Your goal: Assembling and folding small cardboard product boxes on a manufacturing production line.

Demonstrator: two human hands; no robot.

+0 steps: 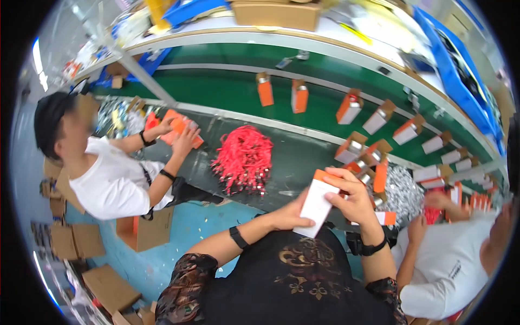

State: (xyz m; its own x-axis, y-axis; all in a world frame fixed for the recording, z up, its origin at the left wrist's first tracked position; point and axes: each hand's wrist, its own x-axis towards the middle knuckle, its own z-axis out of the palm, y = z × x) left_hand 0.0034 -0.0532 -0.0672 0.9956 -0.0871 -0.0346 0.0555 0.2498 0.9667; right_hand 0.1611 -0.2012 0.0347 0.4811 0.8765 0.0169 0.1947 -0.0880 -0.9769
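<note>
Both hands hold one small white cardboard box with an orange top above the person's lap, at the near edge of the dark worktable. The left hand pinches its lower end, while the right hand curls over the top — fingers pressed on the orange flap. A heap of red cords with metal clips lies just beyond, and more open orange-and-white boxes stand near the right hand.
</note>
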